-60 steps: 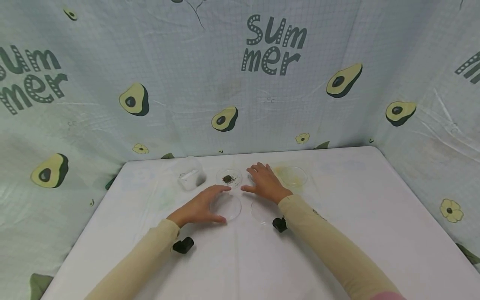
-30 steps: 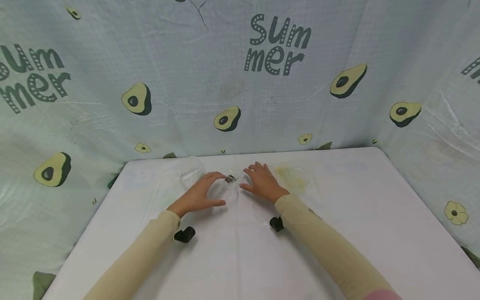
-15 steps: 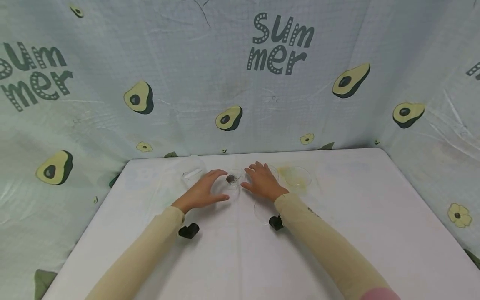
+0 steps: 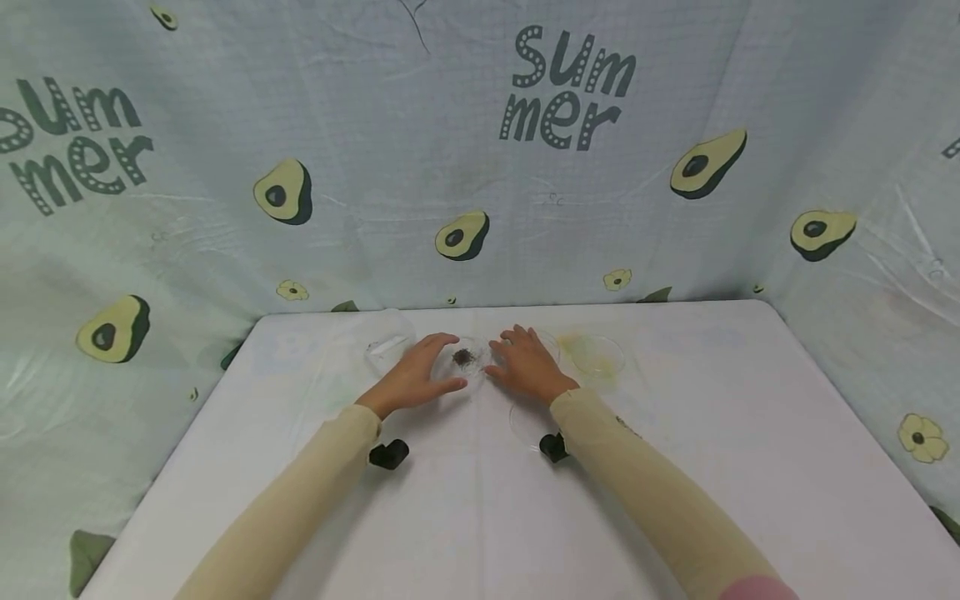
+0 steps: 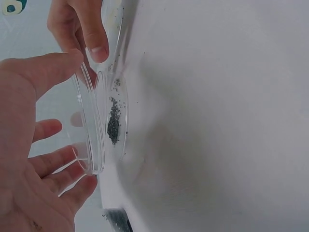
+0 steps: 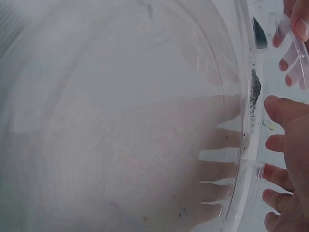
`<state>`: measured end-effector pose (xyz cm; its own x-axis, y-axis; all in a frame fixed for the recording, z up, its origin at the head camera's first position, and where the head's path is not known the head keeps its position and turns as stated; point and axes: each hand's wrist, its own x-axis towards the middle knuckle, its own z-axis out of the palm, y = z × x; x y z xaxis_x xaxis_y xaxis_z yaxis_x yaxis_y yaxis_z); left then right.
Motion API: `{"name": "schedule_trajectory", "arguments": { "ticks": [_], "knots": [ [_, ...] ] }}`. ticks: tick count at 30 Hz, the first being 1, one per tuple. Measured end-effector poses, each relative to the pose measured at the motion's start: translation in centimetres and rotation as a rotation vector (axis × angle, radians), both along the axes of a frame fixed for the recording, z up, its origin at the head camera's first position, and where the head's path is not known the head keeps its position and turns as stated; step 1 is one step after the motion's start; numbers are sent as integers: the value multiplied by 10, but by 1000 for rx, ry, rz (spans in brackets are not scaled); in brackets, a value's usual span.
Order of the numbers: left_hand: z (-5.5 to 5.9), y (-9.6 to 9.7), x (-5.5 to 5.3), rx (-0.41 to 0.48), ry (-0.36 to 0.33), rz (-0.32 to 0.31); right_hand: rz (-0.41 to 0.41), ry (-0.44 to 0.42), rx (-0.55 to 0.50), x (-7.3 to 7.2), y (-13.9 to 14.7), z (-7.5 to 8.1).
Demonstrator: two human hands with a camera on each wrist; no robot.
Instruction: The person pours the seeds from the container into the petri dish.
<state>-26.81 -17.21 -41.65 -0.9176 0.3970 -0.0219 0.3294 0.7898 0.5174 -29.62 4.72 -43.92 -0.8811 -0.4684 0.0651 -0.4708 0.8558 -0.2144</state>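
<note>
- Nearest: my beige sleeves point(image 4: 292, 500), of plain matte fabric, laid across the smooth white table point(image 4: 476, 533)
- Below my right wrist: a front dish point(image 4: 527, 423), round, colourless and thin-rimmed
- My left hand point(image 4: 411, 382): thumb and fingers spread wide, pinching the clear cover point(image 5: 88, 121) by opposite edges; the cover is a shallow, rigid-looking disc with a glossy, double-lined rim
- My right hand point(image 4: 525, 367): fingers spread and slightly bent, with hold of nothing that I can make out; whether its tips touch a dish, I cannot tell
- Between my hands: the grain dish point(image 5: 124, 116), shallow and transparent, on the table; in it a heap of dark grains point(image 5: 114, 123), coarse and crumbly, with specks strayed around it
- Stage, in my judgement: grains in place, cover held close over their dish and slightly tilted; seating it flat appears to remain, though whether the rims already touch I cannot tell
- Behind my right hand: a half-hidden dish point(image 4: 551, 344), and beyond it a yellow-tinged dish point(image 4: 597, 357), both round and clear
- Left of the grains: a clear container point(image 4: 387, 352), contents indistinct
- Farthest: a creased cloth point(image 4: 390, 167) printed with avocados and lettering
</note>
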Motion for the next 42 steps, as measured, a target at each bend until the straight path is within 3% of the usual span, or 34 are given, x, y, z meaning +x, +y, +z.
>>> {"name": "schedule_trajectory", "arguments": {
  "ticks": [13, 25, 32, 42],
  "knots": [
    [3, 12, -5, -23, 32, 3, 16, 30, 27, -1, 3, -1],
    [-3, 19, -12, -58, 45, 29, -6, 8, 39, 1, 3, 0],
    [-3, 21, -15, -67, 30, 45, -53, -16, 28, 1, 9, 2],
    [-2, 22, -16, -84, -8, 66, -70, 19, 28, -2, 23, 4]
  ]
}}
